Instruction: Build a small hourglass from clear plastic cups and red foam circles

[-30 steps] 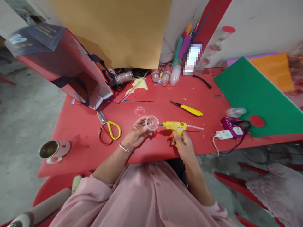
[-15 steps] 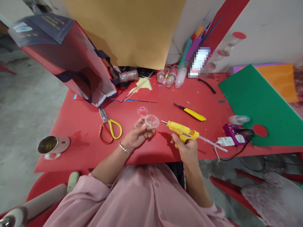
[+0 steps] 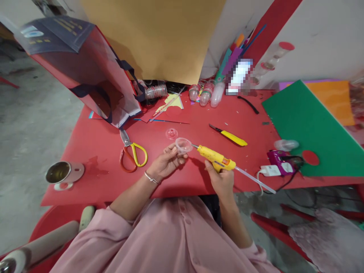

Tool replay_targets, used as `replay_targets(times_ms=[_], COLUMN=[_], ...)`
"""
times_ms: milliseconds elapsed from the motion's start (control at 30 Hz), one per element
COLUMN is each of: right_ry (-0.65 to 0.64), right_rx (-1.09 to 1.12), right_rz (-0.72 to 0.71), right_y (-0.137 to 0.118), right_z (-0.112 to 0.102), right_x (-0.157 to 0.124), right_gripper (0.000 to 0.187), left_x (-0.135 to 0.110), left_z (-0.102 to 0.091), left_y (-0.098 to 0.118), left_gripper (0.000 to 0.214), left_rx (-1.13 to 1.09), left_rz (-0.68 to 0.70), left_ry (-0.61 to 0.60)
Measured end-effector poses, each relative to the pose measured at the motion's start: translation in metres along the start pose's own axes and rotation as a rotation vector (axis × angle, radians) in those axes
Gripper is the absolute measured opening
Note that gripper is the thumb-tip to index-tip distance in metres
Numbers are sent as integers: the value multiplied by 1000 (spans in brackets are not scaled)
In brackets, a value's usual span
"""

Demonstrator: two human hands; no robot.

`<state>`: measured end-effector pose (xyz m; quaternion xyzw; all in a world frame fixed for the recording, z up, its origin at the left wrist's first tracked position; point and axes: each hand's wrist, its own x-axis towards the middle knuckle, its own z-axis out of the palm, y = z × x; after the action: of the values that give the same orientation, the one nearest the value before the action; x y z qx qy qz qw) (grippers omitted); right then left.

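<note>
My left hand (image 3: 167,161) pinches a small clear plastic cup (image 3: 183,145), its round mouth tilted up. In my right hand (image 3: 220,178) is a yellow hot glue gun (image 3: 214,157), with a long clear glue stick (image 3: 256,179) sticking out of its back. The gun's metal nozzle (image 3: 194,146) is at the right side of the cup's rim; whether it touches cannot be made out. Just behind the cup a small clear plastic lid-like piece (image 3: 171,133) lies on the red table (image 3: 99,189).
Scissors (image 3: 132,153) lie left of my hands, near a mug (image 3: 64,174). A yellow box cutter (image 3: 229,135) lies behind the glue gun. To the right are a green sheet (image 3: 315,136) and a purple plug adapter (image 3: 280,162). A large bag (image 3: 85,72) stands back left.
My right hand has brought the glue gun leftward, so its nozzle now meets or nearly meets the cup's rim. The cup in my left hand has shifted only slightly.
</note>
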<state>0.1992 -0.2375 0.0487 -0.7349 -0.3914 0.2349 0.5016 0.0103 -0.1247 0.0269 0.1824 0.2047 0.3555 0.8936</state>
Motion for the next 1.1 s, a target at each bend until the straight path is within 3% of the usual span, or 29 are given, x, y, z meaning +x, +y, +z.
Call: replay_targets(times_ms=[567,1100], right_ry=[-16,-60], right_rx=[31,70], right_rz=[-69,5], right_y=[2,1], right_z=[1,-1], right_x=[-10,-5], right_gripper=[28,36], left_x=[-1,-3], left_z=[1,-4], left_y=[0,1], left_gripper=[50,52], left_rx=[2,21], left_rz=[28,-104], left_ry=[34,-124])
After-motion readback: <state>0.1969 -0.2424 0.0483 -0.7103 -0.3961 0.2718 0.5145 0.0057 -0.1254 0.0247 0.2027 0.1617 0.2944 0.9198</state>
